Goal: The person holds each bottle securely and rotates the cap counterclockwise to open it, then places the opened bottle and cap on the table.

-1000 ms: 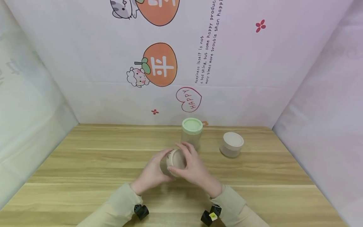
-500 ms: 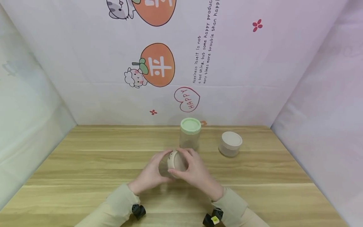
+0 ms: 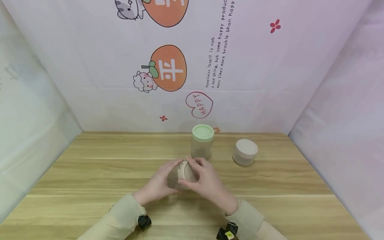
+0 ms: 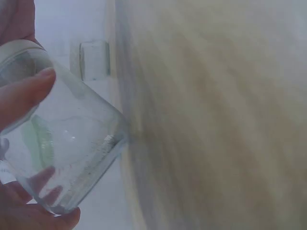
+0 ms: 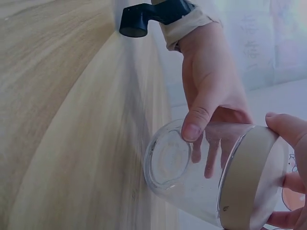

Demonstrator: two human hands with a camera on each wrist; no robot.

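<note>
A clear jar (image 5: 206, 167) with a beige lid (image 5: 247, 172) is tilted over the table, its lid end toward the right. My left hand (image 3: 157, 183) grips the jar's body, thumb on one side and fingers on the other. My right hand (image 3: 208, 183) holds the lid, fingertips spread around its rim. Small dark marks show on the lid's side. Through the clear wall in the left wrist view, no contents show inside the jar. The lid is seated on the jar's mouth.
Just behind the hands stands a taller clear jar with a green lid (image 3: 202, 133). To the right is a short jar with a white lid (image 3: 246, 147). The wooden table (image 3: 105, 166) ends at a printed cloth backdrop (image 3: 120, 110), with cloth walls on both sides.
The fingers of my right hand have drawn in and shifted around the lid. My left hand and the jar's body have moved slightly left. The other two jars stay in place.
</note>
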